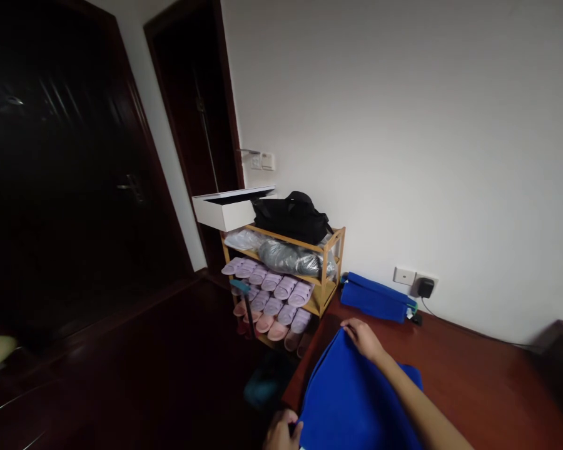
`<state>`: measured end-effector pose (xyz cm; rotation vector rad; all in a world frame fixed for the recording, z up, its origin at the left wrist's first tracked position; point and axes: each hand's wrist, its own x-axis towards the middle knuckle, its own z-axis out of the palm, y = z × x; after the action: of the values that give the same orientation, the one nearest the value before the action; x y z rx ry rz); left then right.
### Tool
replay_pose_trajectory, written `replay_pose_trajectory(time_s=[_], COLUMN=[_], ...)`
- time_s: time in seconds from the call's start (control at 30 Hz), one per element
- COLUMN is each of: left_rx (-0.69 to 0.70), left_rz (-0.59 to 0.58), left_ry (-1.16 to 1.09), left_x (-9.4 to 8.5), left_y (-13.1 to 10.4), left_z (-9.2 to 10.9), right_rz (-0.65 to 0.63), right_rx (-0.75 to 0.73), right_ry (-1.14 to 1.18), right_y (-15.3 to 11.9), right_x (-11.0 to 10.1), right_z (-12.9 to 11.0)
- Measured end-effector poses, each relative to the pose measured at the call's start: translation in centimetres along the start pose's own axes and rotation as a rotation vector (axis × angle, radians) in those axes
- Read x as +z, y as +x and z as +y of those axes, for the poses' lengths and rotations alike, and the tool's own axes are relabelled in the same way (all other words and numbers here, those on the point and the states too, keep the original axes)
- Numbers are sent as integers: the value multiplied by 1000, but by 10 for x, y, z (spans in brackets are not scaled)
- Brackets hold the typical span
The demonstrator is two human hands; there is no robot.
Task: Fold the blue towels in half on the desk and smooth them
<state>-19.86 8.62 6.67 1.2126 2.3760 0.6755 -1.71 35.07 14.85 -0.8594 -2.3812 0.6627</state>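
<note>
A blue cloth (342,387) with a long straight edge is stretched between my two hands over the reddish-brown table. My right hand (362,337) pinches its far corner, and that arm crosses over the fabric. Low in the view, my left hand (284,431) is closed on the near end of the same edge, partly cut off by the frame. What the cloth is exactly, a bag or a cover, I cannot make out. Beyond my right hand, a second blue fabric piece (378,297) lies folded against the wall, with green at its end.
Left of the table (478,369) stands a wooden shoe rack (327,275) with several lilac and pink slippers (272,281). On top are a black bag (291,215) and a white box (225,214). A black plug (425,287) trails a cable along the wall. A dark door (65,156) is farther left.
</note>
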Motion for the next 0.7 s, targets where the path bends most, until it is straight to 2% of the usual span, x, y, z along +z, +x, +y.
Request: replay_pose_trajectory(time_s=[0.17, 0.3, 0.37, 0.5, 0.6, 0.7], left_rx=[164, 270, 338, 509, 599, 679], left_rz=[71, 76, 42, -2, -14, -39], left_ry=[-338, -508, -535, -543, -550, -556], left_x=[-25, -53, -73, -119, -151, -171], left_y=[-4, -13, -22, -42, -56, -66], left_z=[19, 50, 75, 139, 185, 221], right_rz=[138, 273, 330, 455, 547, 615], right_rx=[-51, -18, 4, 32, 64, 107], right_ry=[29, 68, 75, 107, 145, 185], right_y=[-56, -111, -138, -186, -215, -239], right_x=[-81, -149, -179, -231, -259, -280], right_z=[-25, -43, -49, -60, -68, -74])
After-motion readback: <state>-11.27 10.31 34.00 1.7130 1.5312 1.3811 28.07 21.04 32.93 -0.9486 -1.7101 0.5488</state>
